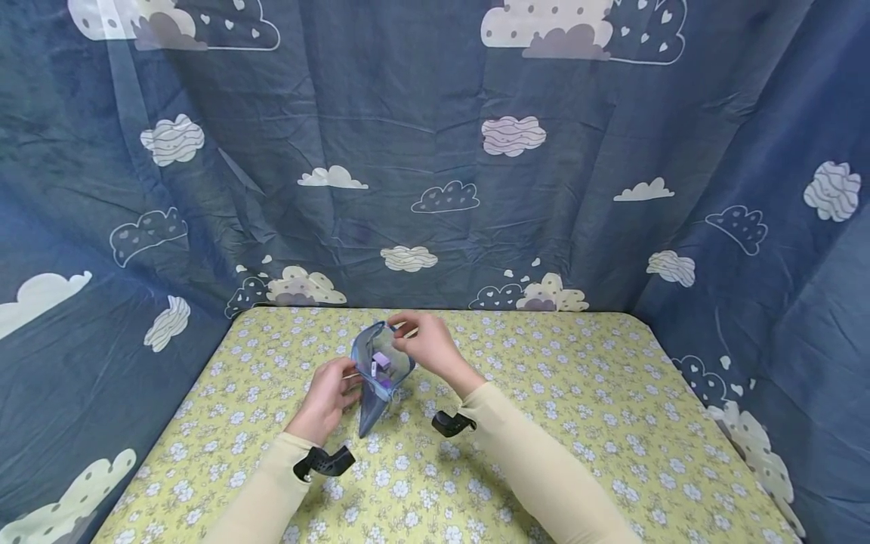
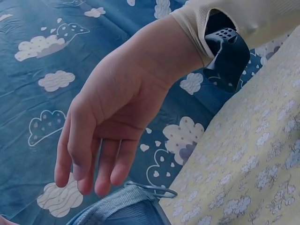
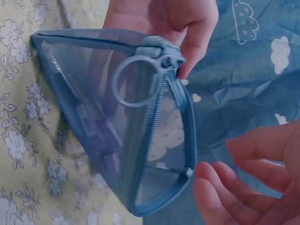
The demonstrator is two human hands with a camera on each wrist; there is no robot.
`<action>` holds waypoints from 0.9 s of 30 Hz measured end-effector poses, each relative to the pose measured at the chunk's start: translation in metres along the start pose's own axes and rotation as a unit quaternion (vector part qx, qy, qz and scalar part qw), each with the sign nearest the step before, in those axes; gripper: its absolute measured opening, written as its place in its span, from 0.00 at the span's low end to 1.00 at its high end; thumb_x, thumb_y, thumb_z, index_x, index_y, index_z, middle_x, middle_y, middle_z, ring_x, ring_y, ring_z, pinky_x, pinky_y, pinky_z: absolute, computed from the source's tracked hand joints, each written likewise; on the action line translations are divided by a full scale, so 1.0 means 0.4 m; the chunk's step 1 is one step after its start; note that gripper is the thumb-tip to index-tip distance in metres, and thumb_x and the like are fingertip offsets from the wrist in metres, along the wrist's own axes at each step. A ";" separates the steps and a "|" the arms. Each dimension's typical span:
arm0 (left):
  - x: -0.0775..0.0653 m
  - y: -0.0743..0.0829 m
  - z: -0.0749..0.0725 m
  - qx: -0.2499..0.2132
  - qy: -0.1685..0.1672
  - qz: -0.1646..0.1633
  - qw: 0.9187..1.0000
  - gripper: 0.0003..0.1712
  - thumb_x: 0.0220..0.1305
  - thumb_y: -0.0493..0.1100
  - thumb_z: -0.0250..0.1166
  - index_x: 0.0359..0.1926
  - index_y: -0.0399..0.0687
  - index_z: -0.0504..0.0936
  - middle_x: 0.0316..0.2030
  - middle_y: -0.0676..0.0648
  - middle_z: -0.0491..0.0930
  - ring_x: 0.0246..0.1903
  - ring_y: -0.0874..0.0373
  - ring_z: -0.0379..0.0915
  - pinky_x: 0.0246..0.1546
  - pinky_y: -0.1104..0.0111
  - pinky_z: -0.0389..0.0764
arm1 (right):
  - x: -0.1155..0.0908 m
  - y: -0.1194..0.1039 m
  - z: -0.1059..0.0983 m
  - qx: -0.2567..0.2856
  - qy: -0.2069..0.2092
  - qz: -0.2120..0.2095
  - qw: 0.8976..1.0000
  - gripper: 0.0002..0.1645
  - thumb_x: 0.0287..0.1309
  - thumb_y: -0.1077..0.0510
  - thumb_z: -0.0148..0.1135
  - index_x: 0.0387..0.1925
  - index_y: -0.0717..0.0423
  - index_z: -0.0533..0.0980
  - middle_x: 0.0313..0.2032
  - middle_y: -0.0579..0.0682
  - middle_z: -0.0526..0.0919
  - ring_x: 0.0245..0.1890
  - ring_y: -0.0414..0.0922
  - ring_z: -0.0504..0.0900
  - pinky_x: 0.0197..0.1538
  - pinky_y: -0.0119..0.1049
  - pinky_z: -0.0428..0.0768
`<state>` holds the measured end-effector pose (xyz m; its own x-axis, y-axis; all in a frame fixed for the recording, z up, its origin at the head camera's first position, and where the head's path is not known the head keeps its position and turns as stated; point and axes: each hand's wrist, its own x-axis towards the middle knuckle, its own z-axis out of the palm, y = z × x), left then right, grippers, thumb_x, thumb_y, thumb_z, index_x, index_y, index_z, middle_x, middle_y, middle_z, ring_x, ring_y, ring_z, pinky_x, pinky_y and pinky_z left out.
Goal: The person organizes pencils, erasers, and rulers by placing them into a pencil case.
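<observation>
A blue mesh zip pouch (image 1: 372,412) tilts over the cloth, its zipped mouth spread wide. Through the mesh, small purple and white items show inside, among them a lilac box (image 1: 382,360). My left hand (image 1: 326,400) holds the pouch at its left side, its fingers partly hidden behind the mesh in the right wrist view. At the far right of the mouth is my right hand (image 1: 431,347), fingers loosely bent and holding nothing; its fingertips lie just beside the rim in the right wrist view. A ring pull (image 3: 137,80) hangs from the zip.
A yellow flowered cloth (image 1: 578,423) covers the table under both hands. Dark blue curtains with cloud prints (image 1: 408,121) enclose the back and sides. Black camera mounts (image 1: 325,461) sit on both wrists, over cream sleeves.
</observation>
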<state>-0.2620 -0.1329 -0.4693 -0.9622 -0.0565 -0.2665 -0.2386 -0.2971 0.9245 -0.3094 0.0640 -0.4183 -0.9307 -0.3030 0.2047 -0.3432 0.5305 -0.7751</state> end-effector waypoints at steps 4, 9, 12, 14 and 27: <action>0.001 0.001 0.012 0.005 -0.004 0.003 1.000 0.13 0.72 0.38 0.54 0.48 0.31 0.76 0.48 0.36 0.79 0.44 0.49 0.79 0.56 0.49 0.71 | -0.011 0.002 -0.021 0.001 0.007 -0.009 1.000 0.21 0.62 0.60 0.69 0.57 0.50 0.81 0.37 0.45 0.86 0.36 0.43 0.84 0.38 0.40 0.82; 0.002 -0.001 0.023 0.007 -0.006 0.005 1.000 0.12 0.70 0.37 0.55 0.48 0.30 0.77 0.45 0.37 0.79 0.43 0.49 0.78 0.56 0.50 0.71 | -0.023 0.017 -0.045 0.007 0.017 -0.006 1.000 0.21 0.61 0.62 0.69 0.56 0.46 0.82 0.37 0.45 0.85 0.36 0.44 0.84 0.39 0.40 0.82; 0.001 -0.003 0.029 0.009 -0.007 0.007 1.000 0.12 0.70 0.37 0.55 0.47 0.31 0.76 0.42 0.40 0.79 0.43 0.50 0.77 0.55 0.50 0.71 | -0.030 0.031 -0.055 0.012 0.022 0.002 1.000 0.21 0.61 0.62 0.70 0.55 0.44 0.82 0.38 0.46 0.85 0.36 0.43 0.84 0.39 0.40 0.82; 0.004 -0.004 0.032 0.012 -0.010 0.008 1.000 0.12 0.70 0.37 0.55 0.47 0.31 0.76 0.41 0.41 0.78 0.43 0.50 0.76 0.56 0.50 0.70 | -0.034 0.038 -0.062 0.012 0.024 0.005 1.000 0.21 0.61 0.62 0.70 0.55 0.44 0.82 0.38 0.46 0.85 0.36 0.44 0.84 0.39 0.40 0.82; 0.009 -0.009 0.056 0.047 -0.016 0.025 0.998 0.09 0.70 0.37 0.55 0.44 0.32 0.74 0.39 0.41 0.78 0.42 0.50 0.73 0.54 0.51 0.70 | -0.060 0.067 -0.114 0.002 0.031 0.021 0.999 0.21 0.61 0.61 0.69 0.55 0.44 0.82 0.39 0.47 0.86 0.37 0.46 0.84 0.39 0.42 0.82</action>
<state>-0.2675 -0.1104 -0.4676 -0.9765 -0.0388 -0.2119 -0.1999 -0.2033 0.9585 -0.3021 0.1215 -0.4168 -0.9507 -0.2299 0.2081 -0.3024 0.5383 -0.7866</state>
